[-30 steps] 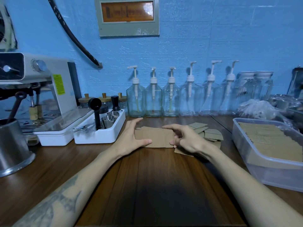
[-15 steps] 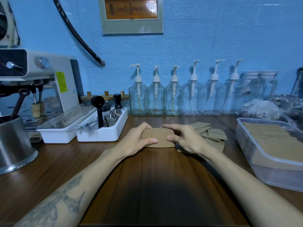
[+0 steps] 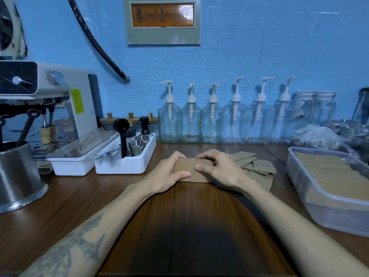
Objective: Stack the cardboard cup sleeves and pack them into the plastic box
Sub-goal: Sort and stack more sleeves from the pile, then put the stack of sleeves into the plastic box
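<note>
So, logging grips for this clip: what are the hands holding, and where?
Both hands, left and right, grip a cardboard sleeve stack by its opposite short ends.

A blue textured wall (image 3: 259, 56) rises behind a dark wooden counter (image 3: 189, 226).

Near me the wooden counter (image 3: 189, 226) lies open between my forearms. Left passage is bounded by the white tool tray (image 3: 127, 162) and steel pitcher (image 3: 18, 176); right by loose cup sleeves (image 3: 257, 168) and the plastic box (image 3: 299, 176); rear by pump bottles (image 3: 190, 120).
</note>
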`<action>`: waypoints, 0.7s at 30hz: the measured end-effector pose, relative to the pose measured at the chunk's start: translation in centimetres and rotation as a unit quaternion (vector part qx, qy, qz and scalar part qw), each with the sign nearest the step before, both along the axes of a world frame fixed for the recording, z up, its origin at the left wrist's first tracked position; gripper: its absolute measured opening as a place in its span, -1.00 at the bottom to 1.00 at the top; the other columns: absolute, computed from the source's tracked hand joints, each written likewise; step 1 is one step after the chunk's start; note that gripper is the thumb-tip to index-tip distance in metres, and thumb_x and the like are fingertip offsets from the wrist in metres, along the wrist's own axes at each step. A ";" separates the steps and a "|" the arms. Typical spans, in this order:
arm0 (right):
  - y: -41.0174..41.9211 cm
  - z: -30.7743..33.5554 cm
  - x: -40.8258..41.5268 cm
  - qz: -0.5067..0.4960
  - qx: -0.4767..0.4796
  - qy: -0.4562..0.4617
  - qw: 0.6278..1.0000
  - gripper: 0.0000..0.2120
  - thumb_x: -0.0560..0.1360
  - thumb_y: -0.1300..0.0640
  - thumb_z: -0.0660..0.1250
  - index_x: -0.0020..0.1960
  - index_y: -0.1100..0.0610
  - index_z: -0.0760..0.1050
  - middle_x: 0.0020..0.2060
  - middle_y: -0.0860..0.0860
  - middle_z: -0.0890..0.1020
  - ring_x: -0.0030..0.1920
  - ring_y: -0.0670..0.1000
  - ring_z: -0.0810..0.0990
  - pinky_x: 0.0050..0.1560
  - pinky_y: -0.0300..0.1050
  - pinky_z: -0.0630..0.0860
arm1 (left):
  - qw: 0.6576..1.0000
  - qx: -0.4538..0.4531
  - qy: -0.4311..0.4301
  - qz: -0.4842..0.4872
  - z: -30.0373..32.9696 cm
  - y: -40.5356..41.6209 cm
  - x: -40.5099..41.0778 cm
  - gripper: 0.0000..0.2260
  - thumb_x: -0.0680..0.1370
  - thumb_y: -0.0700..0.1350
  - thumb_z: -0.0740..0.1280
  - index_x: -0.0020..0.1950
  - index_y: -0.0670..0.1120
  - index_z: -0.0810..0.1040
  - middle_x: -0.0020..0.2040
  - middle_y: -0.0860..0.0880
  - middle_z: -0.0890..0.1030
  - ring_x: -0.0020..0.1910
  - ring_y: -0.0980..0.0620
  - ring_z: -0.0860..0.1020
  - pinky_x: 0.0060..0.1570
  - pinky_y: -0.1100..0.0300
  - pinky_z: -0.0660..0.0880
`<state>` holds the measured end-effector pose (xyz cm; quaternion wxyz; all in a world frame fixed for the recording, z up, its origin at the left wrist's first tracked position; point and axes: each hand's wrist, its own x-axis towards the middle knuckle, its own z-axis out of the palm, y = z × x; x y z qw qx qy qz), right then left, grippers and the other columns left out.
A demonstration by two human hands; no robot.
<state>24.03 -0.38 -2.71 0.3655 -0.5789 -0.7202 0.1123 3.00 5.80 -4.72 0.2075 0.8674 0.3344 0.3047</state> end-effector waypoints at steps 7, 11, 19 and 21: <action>0.0 0.4 -0.3 0.001 -0.014 -0.006 1.000 -0.85 0.50 0.01 0.44 0.06 -0.04 0.60 -0.06 -0.11 0.68 -0.04 -0.12 0.61 0.06 -0.07 0.56 | 0.998 -0.017 -0.054 0.007 0.3 0.5 -0.9 -0.59 0.39 0.16 0.52 0.11 0.09 0.44 -0.05 0.00 0.60 -0.15 0.05 0.56 -0.12 0.07 0.52; -0.6 1.3 0.0 -0.008 0.000 -0.012 1.000 -0.87 0.52 0.06 0.43 0.06 0.01 0.59 -0.06 -0.08 0.67 -0.03 -0.05 0.60 0.05 -0.10 0.51 | 0.996 -0.055 -0.062 0.016 1.0 -0.1 -1.2 -0.51 0.39 0.06 0.56 0.21 0.04 0.42 -0.11 0.02 0.52 -0.21 0.12 0.48 -0.12 0.17 0.51; -5.1 7.0 3.8 -0.067 0.011 -0.021 0.997 -0.89 0.52 0.05 0.41 0.02 0.04 0.57 -0.07 0.01 0.66 -0.07 0.01 0.59 -0.08 -0.09 0.49 | 0.999 -0.027 -0.035 -0.020 6.6 -3.2 3.2 -0.38 0.39 0.21 0.50 0.33 0.10 0.31 0.11 0.15 0.50 0.05 0.15 0.53 0.03 0.28 0.46; -6.9 8.7 5.9 -0.091 0.030 -0.014 0.995 -0.90 0.51 0.09 0.43 0.00 0.07 0.58 -0.09 0.02 0.66 -0.08 -0.01 0.58 -0.05 -0.11 0.48 | 0.997 -0.035 -0.051 -0.042 7.5 -4.2 5.0 -0.38 0.41 0.18 0.50 0.36 0.07 0.32 0.12 0.13 0.52 0.06 0.15 0.55 0.01 0.31 0.45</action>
